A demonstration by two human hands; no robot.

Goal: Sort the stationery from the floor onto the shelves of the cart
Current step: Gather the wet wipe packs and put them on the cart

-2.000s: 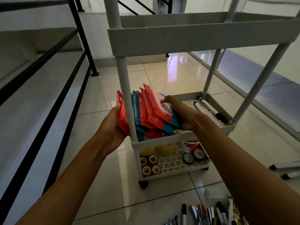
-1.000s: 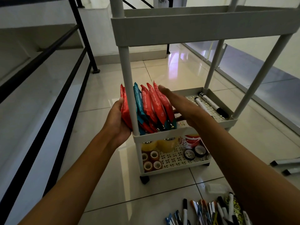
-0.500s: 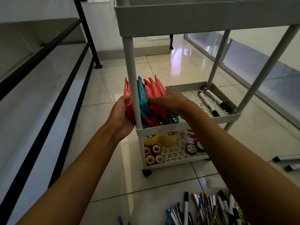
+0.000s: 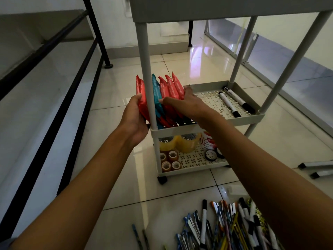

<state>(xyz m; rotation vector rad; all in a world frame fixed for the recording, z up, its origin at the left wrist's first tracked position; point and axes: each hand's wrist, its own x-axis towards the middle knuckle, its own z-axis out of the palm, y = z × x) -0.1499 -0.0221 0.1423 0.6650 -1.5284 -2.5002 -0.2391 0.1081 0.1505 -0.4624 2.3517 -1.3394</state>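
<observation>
From the head camera, a glossy pale tiled floor [image 4: 180, 65] with thin dark grout lines fills the scene, catching a soft violet-white glare at about 12 o'clock. A black metal railing [image 4: 54, 73] runs along the 9 to 11 o'clock side, its post foot planted on the tiles near a white wall with a low skirting. At centre stands the grey plastic three-tier cart [image 4: 207, 126] on small dark casters. On its perforated middle shelf a row of red and teal flat plastic packets [image 4: 163, 91] stands on edge, leaning slightly, at the 9 o'clock end. The left hand [image 4: 134, 114] presses flat against the outermost red packet from outside the cart's corner post, fingers straight; the right hand [image 4: 182, 103] lies against the opposite face of the row with fingers extended and thumb spread — the packets are sandwiched between the two, neither hand curled around them. Two black-capped white markers [image 4: 234, 102] lie at the shelf's 3 o'clock end. On the bottom shelf sit yellow-brown tape rolls [image 4: 169, 159] and two black tape rolls [image 4: 211, 156]. A loose heap of pens and pencils [image 4: 221, 228] lies on the tiles at 5 o'clock — well apart from the cart.
</observation>
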